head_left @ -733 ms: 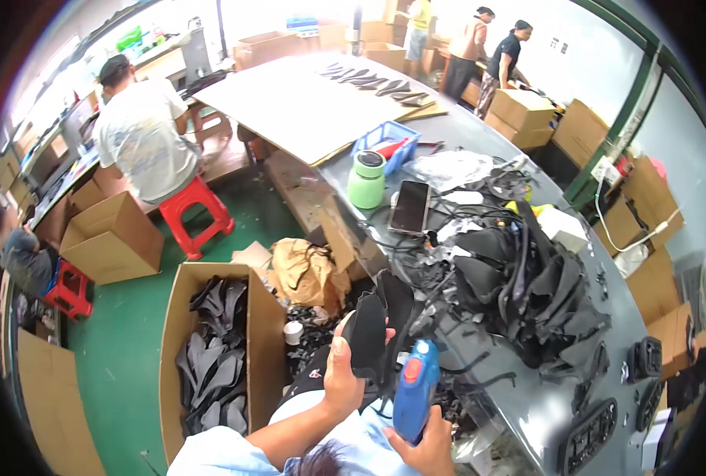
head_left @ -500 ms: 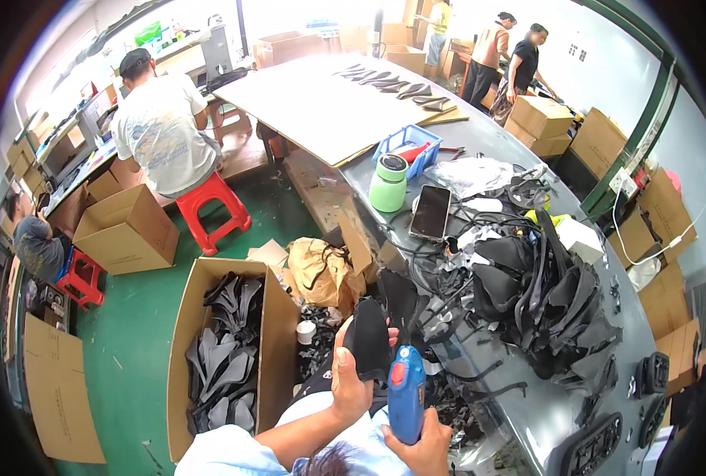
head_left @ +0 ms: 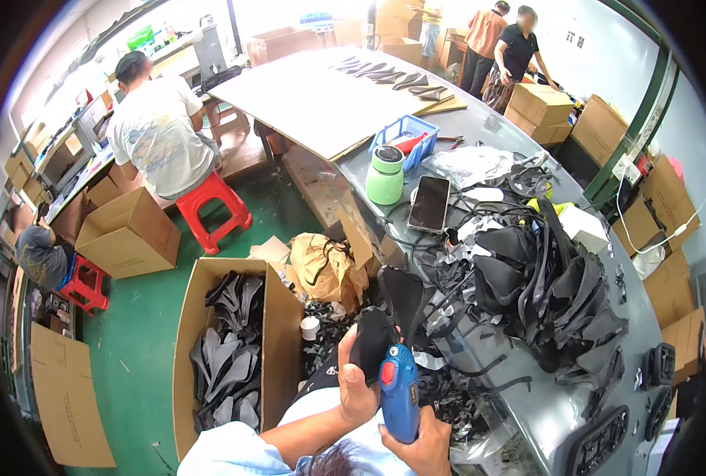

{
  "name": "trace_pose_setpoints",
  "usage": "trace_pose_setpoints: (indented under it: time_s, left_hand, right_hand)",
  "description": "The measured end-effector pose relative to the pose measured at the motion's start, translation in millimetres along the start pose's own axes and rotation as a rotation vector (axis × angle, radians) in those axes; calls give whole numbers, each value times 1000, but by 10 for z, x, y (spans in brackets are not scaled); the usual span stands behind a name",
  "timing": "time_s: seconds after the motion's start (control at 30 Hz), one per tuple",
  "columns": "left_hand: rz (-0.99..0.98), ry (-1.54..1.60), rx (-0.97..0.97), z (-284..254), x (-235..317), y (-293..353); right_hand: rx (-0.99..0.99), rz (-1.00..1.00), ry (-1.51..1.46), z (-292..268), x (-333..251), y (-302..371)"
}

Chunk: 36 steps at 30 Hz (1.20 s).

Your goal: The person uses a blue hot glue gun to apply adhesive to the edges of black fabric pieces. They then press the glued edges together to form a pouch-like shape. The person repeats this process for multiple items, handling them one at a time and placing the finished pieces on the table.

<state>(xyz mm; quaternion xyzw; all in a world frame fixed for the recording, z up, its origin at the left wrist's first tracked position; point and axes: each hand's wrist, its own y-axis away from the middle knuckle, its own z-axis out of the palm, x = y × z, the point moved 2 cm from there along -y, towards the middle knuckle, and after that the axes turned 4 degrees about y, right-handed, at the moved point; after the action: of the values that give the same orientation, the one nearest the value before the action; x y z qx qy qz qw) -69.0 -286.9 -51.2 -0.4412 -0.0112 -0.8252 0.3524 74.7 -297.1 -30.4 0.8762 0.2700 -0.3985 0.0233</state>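
My left hand (head_left: pixel 356 395) is closed around a curved black padded piece (head_left: pixel 370 341), holding it upright above my lap. In my right hand (head_left: pixel 426 449) is a blue handheld power tool (head_left: pixel 400 404) with a red button on its body. The tool's upper end meets the lower right edge of the padded piece. Its working tip is hidden, so I cannot tell whether it cuts into the piece. Just behind stands another dark, flat piece (head_left: pixel 404 295) by the table edge.
An open carton (head_left: pixel 278 349) of black cut pieces stands at my left. The grey table (head_left: pixel 519 432) bears a heap of black pieces (head_left: pixel 559 293), a phone (head_left: pixel 430 204), a green bottle (head_left: pixel 385 176) and a blue basket (head_left: pixel 420 131). A person (head_left: pixel 159 131) sits on a red stool (head_left: pixel 214 208).
The blue tool has shifted slightly left and tilted, its upper end now overlapping the padded piece. The piece has turned a little in my left hand. A person at the far right has moved.
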Motion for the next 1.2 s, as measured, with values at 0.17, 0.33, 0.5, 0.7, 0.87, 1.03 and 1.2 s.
trace_pose_setpoints:
  time_s: [0.17,0.33,0.5,0.7,0.87,1.03,1.2]
  left_hand:
    - [-31,-90,-8,-19,-13,26]
    - [-25,-56,-50,-8,-29,37]
    - [-25,-91,-64,-110,-65,66]
    - [-170,-237,-232,-231,56,-8]
    - [-217,-433,-295,-75,154,-59]
    - [75,-434,-39,98,320,-159]
    - [-35,-234,-767,393,405,123]
  right_hand:
    - [8,-2,-27,-17,-30,-34]
    - [14,-11,-16,-53,-52,-55]
    - [25,-41,-6,-118,-78,-88]
    - [47,-22,-44,-324,37,-208]
    - [204,219,-536,-489,51,-517]
    - [284,178,-473,-616,123,-515]
    - [306,222,-764,-589,189,-543]
